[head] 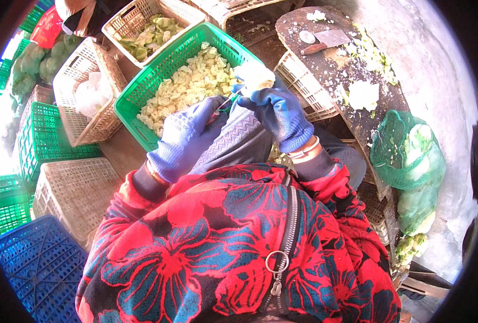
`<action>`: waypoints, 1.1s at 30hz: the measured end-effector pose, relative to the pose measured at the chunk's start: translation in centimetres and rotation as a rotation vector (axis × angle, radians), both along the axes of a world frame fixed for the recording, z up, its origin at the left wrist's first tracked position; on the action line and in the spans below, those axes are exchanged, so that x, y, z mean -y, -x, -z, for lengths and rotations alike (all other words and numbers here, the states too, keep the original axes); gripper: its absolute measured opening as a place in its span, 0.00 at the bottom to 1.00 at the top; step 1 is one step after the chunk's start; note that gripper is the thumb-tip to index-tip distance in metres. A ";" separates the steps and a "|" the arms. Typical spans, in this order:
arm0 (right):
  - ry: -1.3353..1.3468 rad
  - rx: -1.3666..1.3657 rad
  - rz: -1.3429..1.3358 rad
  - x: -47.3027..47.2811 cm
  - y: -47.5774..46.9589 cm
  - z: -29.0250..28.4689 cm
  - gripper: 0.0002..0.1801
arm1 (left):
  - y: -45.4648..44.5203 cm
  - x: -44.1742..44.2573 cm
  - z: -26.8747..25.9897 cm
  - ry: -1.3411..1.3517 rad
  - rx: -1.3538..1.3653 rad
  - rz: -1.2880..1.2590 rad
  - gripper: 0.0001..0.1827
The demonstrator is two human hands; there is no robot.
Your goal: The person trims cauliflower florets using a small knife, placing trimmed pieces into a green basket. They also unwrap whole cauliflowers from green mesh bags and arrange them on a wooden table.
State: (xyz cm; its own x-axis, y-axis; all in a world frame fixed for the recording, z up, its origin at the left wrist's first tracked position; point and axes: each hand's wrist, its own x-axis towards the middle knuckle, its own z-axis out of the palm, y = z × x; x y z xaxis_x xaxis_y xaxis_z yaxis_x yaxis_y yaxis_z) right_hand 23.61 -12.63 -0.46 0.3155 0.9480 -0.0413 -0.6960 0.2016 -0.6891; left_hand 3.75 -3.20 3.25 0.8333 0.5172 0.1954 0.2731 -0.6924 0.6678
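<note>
In my left hand (190, 131), which wears a blue knitted glove, is a small knife (234, 96), its thin blade angled up to the right. My gloved right hand (283, 113) grips a piece of cauliflower (258, 77), bright with glare. The blade tip is close to the underside of that piece; whether it touches is hard to tell. Both hands are above my lap, at the near right edge of a green plastic crate (140, 127). Many loose cauliflower florets (194, 78) cover the bottom of this crate.
To the right, a dark worktop (336, 72) bears a cleaver (332, 38), cauliflower scraps and a larger white chunk (363, 95). A green mesh bag (404, 165) hangs at its edge. Leaves (152, 35) fill part of a beige crate behind. Several stacked crates stand left, including a blue one (41, 270).
</note>
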 end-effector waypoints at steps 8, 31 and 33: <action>-0.054 -0.008 -0.028 -0.6 -0.3 1.7 0.27 | 0.4 -0.9 0.0 -0.087 0.043 0.000 0.14; -0.025 -0.158 -0.169 -4.4 -0.3 1.2 0.14 | -0.3 -3.3 4.5 1.004 0.182 -0.101 0.11; -0.060 -0.181 -0.219 -7.1 -0.9 1.4 0.14 | 0.0 -4.5 5.7 1.163 0.426 -0.162 0.11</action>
